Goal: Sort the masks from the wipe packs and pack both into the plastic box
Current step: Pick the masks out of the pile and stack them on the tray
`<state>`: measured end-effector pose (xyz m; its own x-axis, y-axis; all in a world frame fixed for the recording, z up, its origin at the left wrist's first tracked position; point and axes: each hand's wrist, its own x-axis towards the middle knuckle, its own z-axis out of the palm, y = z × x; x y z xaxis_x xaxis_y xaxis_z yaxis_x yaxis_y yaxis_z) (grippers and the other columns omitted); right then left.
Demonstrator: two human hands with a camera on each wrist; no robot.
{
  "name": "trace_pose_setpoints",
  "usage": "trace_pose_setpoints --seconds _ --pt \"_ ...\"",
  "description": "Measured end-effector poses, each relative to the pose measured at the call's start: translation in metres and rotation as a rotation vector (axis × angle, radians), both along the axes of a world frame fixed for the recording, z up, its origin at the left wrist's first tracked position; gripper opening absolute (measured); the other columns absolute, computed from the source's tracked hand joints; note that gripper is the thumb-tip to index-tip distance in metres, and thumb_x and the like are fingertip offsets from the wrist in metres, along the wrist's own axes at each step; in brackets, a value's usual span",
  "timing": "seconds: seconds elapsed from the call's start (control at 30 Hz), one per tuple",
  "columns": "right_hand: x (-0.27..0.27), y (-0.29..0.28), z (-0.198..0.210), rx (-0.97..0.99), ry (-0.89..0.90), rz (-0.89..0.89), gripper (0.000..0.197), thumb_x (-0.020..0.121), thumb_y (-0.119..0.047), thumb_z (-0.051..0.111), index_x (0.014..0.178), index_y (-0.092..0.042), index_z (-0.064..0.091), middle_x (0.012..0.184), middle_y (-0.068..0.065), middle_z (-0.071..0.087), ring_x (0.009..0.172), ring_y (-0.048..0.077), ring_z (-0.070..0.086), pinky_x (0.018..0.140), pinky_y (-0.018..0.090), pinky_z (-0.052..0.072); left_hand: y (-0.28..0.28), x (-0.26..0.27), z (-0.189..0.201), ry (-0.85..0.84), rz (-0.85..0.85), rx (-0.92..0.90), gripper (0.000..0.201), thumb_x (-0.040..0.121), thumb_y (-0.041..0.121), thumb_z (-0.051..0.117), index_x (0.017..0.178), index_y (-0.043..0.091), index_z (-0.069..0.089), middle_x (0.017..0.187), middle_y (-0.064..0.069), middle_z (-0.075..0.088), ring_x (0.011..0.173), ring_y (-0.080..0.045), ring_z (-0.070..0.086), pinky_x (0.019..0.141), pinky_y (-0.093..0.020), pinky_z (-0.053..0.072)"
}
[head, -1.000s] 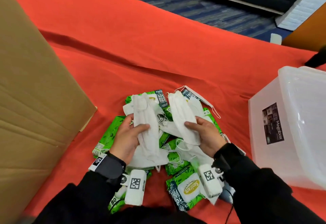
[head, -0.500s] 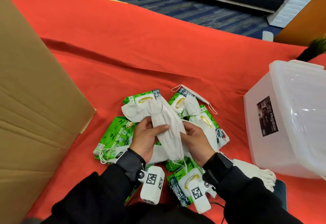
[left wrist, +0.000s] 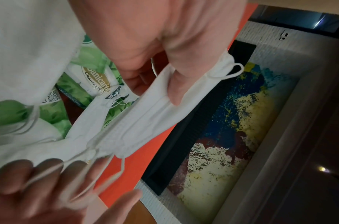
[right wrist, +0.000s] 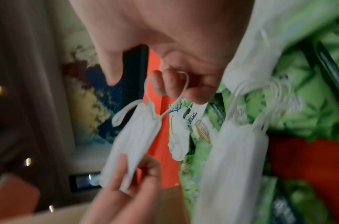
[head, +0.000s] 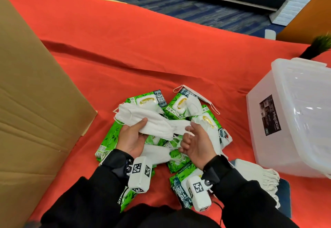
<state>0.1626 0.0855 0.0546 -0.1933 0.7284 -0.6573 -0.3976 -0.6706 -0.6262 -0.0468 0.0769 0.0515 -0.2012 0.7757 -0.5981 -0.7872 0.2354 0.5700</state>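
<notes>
Red cloth (head: 143,48) bears wipe packs (head: 176,106); left fingers (head: 143,122) grip masks (head: 148,120), right fingers (head: 186,138) pinch loops.

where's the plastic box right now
In the head view the plastic box stands at the right edge on the red cloth, right of the pile of wipe packs and apart from both hands.
</notes>
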Motion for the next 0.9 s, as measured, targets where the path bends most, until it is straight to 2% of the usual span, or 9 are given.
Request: trace_pose_setpoints --seconds 0.07,0.17,0.23,0.33,0.4,0.5,0.7,0.83,0.9 --pt "-0.003 0.002 -0.005 0.118 -0.244 0.227 0.027 0.090 -0.040 0.073 0.091 -0.017 0.059 0.062 -0.001 0.025 0.053 0.016 0.021 0.055 0.031 0.019 -0.001 -0.002 0.001 -0.004 -0.005 0.019 0.033 0.093 -0.006 0.060 0.123 0.008 0.065 0.124 -0.013 0.071 0.114 -0.028 0.068 0.085 -0.039 0.062" --pt "-0.005 0.000 -0.012 0.201 -0.389 0.310 0.021 0.089 -0.021 0.076 0.075 -0.011 0.065 0.058 0.002 0.031 0.048 0.014 0.028 0.048 0.025 0.024 -0.002 -0.011 0.001 0.038 -0.012 0.041 0.035 0.092 -0.006 0.061 0.124 0.007 0.065 0.127 -0.014 0.070 0.119 -0.030 0.066 0.096 -0.043 0.056" --pt "0.001 0.001 -0.015 0.158 -0.325 0.168 0.020 0.094 -0.014 0.067 0.075 -0.008 0.066 0.065 0.008 0.046 0.054 0.016 0.045 0.055 0.030 0.038 -0.004 -0.019 0.002 0.090 -0.006 0.047 0.038 0.089 -0.007 0.063 0.126 0.006 0.065 0.127 -0.014 0.070 0.118 -0.029 0.066 0.094 -0.041 0.057" --pt "0.007 0.006 -0.015 -0.007 0.060 -0.123 0.024 0.096 -0.013 0.054 0.072 -0.010 0.056 0.078 0.011 0.064 0.074 0.024 0.065 0.087 0.042 0.051 -0.010 -0.027 0.002 0.168 0.004 0.049 0.047 0.086 -0.008 0.068 0.130 0.005 0.063 0.123 -0.011 0.072 0.114 -0.026 0.069 0.091 -0.038 0.058" --pt "0.009 0.010 -0.011 -0.063 0.239 -0.196 0.027 0.096 -0.017 0.048 0.068 -0.014 0.048 0.062 0.006 0.053 0.057 0.021 0.056 0.076 0.038 0.050 -0.014 -0.028 0.000 0.204 0.003 0.044 0.045 0.084 -0.007 0.070 0.126 0.008 0.066 0.119 -0.008 0.074 0.109 -0.022 0.071 0.089 -0.037 0.058" --pt "0.008 0.012 0.000 -0.007 0.199 -0.046 0.028 0.097 -0.022 0.046 0.069 -0.017 0.045 0.045 -0.003 0.022 0.037 0.011 0.020 0.045 0.027 0.027 -0.016 -0.033 -0.005 0.285 -0.028 0.012 0.026 0.086 -0.003 0.071 0.108 0.010 0.071 0.106 -0.006 0.078 0.094 -0.019 0.073 0.077 -0.033 0.060" --pt "0.037 0.015 -0.019 -0.024 -0.163 0.075 0.025 0.094 -0.019 0.054 0.070 -0.017 0.047 0.044 -0.004 0.016 0.037 0.013 0.012 0.050 0.027 0.019 -0.007 -0.084 -0.001 0.576 0.020 -0.059 0.005 0.087 0.007 0.076 0.089 0.011 0.075 0.083 -0.006 0.076 0.063 -0.014 0.067 0.057 -0.023 0.057" --pt "0.065 0.012 -0.029 -0.128 -0.203 0.229 0.028 0.098 -0.021 0.055 0.070 -0.017 0.049 0.048 -0.004 0.017 0.039 0.014 0.016 0.049 0.028 0.024 0.005 -0.123 0.012 0.196 0.000 -0.026 0.014 0.095 0.013 0.063 0.082 0.015 0.065 0.064 0.004 0.062 0.058 -0.009 0.065 0.063 -0.024 0.060" --pt "0.073 0.013 -0.033 -0.146 -0.252 0.303 0.033 0.097 -0.024 0.057 0.066 -0.018 0.047 0.051 -0.003 0.018 0.043 0.015 0.019 0.052 0.030 0.022 0.007 -0.135 0.020 0.021 -0.064 0.023 0.010 0.085 0.013 0.068 0.081 0.016 0.059 0.055 0.008 0.047 0.049 -0.006 0.051 0.056 -0.023 0.056"
